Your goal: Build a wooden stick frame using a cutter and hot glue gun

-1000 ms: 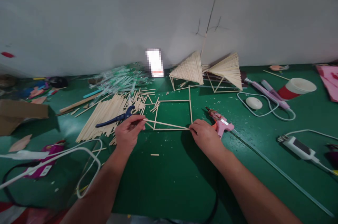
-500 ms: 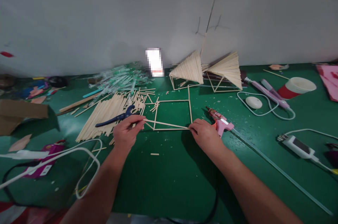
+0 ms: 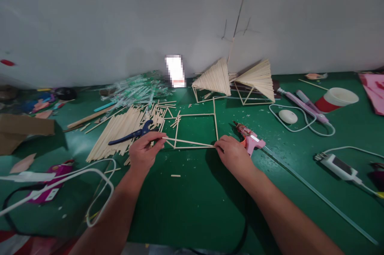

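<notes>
Pinches a thin stick at both ends, fingertips of left hand and right hand closed on it. Holds it slantwise over the near edge of a square stick frame on the green table.

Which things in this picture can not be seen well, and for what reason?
Head view:
the white upright object by the grey wall: pixelated, unreadable.
the corner where the thin wooden stick meets the square stick frame: covered by fingertips of the right hand.
the pink sheet: cut off by the right edge.
</notes>
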The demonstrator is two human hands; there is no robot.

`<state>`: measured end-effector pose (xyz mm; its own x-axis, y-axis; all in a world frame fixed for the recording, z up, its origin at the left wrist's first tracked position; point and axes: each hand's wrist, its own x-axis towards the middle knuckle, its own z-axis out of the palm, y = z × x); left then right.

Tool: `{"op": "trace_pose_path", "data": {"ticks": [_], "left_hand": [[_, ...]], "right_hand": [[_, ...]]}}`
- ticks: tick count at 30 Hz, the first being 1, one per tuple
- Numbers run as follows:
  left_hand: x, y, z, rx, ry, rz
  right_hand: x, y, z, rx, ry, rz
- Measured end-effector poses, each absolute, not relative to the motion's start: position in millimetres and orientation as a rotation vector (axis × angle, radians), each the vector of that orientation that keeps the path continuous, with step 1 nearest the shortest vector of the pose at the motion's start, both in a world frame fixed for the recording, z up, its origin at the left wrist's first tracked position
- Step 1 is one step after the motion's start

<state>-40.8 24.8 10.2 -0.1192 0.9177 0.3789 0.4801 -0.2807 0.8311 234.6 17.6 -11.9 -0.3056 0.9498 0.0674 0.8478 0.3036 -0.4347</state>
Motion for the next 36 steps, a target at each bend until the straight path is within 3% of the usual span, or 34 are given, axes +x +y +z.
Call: {"op": "trace_pose_path", "data": {"ticks": [29, 36], "left_hand": [[-42, 24, 19, 1.836, 1.398, 1.406], [-40, 25, 18, 1.831, 1.432, 1.425]], "right_hand": [[237, 13, -2, -1.723, -2.302, 0.402], [271, 4, 20, -2.084, -2.057, 0.278]]}}
